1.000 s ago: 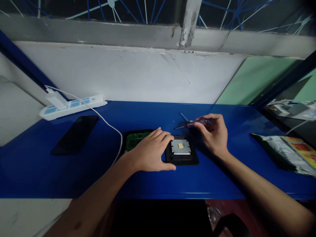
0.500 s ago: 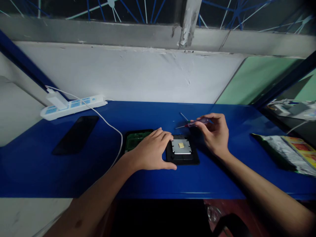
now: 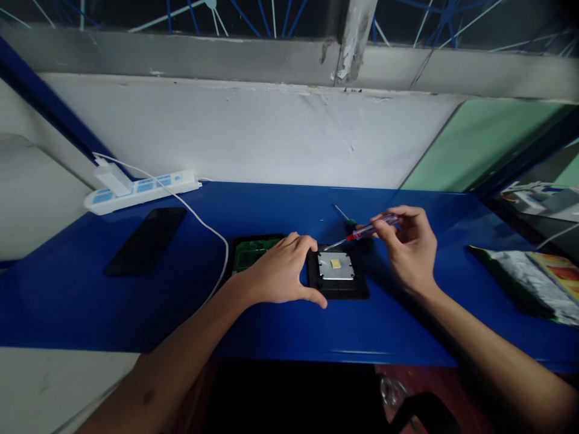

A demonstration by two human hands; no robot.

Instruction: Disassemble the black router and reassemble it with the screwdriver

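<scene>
Purple-handled screwdriver (image 3: 368, 229) moved to far left corner of square black plastic case (image 3: 359, 290). Right hand (image 3: 411, 244) pinches handle; left hand (image 3: 280, 271) beside case, can't tell if holding. Keep case still, tip steady.

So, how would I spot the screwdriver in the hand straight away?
On the blue table, find the black casing with a silver plate on it. The right hand holds the screwdriver, tip towards that casing's far edge. Its handle is purplish with a red collar, whereas the thin-shafted tool just behind shows green.
</scene>
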